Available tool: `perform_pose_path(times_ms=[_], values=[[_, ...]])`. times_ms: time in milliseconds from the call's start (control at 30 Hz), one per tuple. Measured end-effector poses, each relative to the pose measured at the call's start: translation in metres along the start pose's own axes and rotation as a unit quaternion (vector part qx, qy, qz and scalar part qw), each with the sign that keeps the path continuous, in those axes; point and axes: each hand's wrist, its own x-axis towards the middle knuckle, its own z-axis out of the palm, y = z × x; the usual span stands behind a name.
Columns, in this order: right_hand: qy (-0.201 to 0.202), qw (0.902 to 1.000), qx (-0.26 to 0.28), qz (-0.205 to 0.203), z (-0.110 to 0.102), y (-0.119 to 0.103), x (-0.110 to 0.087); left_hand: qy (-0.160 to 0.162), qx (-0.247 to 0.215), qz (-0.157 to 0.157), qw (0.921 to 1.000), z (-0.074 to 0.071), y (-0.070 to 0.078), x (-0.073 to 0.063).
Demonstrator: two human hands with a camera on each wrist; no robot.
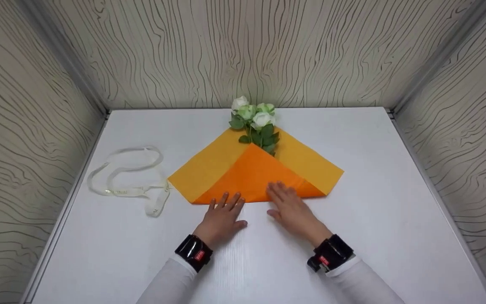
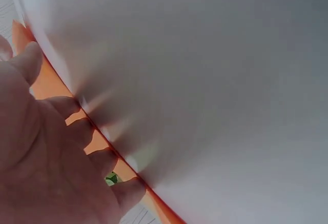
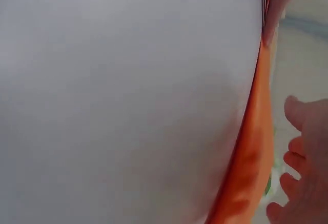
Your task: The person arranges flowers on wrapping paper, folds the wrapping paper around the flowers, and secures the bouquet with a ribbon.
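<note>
A sheet of wrapping paper, yellow-orange outside the fold and bright orange on its folded-up flap point(image 1: 249, 175), lies on the white table. White and pale green roses point(image 1: 263, 120) with green leaves stick out at its top; their stems are hidden under the flap. My left hand point(image 1: 221, 221) rests with spread, straight fingers at the folded bottom edge, fingertips touching it in the left wrist view. My right hand point(image 1: 294, 213) is flat over the right part of the flap, fingers extended; in the right wrist view it seems slightly above the paper. Neither hand grips anything.
A loose, looped white ribbon point(image 1: 125, 193) with printed lettering lies left of the paper, one end near the paper's left corner. Wood-grain patterned panels point(image 1: 243, 50) enclose the white table point(image 1: 395, 236) at the back and both sides.
</note>
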Motion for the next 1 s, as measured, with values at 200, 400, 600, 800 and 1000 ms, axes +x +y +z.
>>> perform_pose_path(times_ms=[200,400,600,800,1000], values=[[-0.094,0.9936,-0.031,-0.054,0.014,-0.034,0.005,0.002,-0.012,-0.003,0.9999,-0.004,-0.001,0.0],[-0.109,0.9936,-0.024,-0.021,0.021,-0.033,0.004,0.017,-0.013,0.005,0.9998,-0.006,0.001,-0.002],[-0.104,0.9934,-0.01,0.048,0.019,-0.02,-0.008,0.011,-0.002,-0.007,0.9999,-0.003,0.002,-0.002],[-0.11,0.9874,-0.029,0.11,0.012,0.004,-0.025,0.008,-0.033,0.001,0.9994,-0.005,-0.007,-0.009],[-0.068,0.9861,-0.003,0.151,0.004,0.036,-0.05,0.019,-0.045,0.006,0.9988,-0.009,-0.032,-0.028]])
